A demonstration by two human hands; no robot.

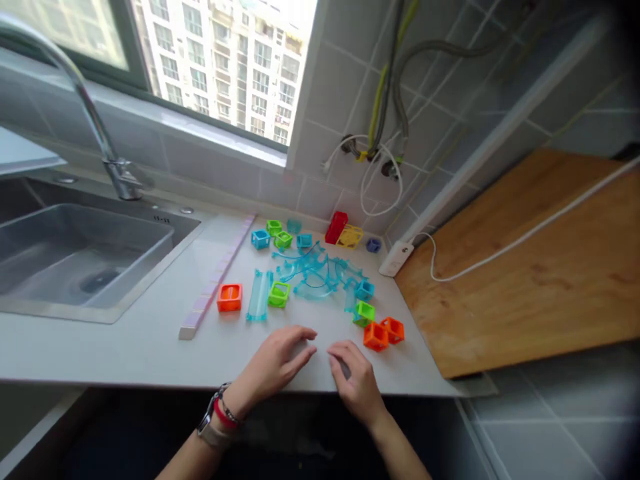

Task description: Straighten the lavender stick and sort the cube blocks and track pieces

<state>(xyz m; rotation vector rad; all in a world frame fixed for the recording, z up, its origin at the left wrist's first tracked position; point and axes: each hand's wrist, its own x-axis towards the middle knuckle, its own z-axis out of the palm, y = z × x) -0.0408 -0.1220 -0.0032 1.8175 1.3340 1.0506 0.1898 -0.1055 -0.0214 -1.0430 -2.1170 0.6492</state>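
Note:
My left hand rests over the counter's front edge, thumb and fingers apart, with nothing between them. Facing it across a small gap, my right hand is loosely curved and empty, its thumb apart from the fingers. Beyond my left hand lie a clear blue straight track piece, a green cube frame and an orange cube frame. Closest to my right hand are another orange cube frame, a third orange one and a green one. Curved clear blue track pieces form a pile behind.
A lilac strip separates the toys from the sink and faucet. At the back wall stand a red block and a yellow frame. A white power strip and wooden board border the right side.

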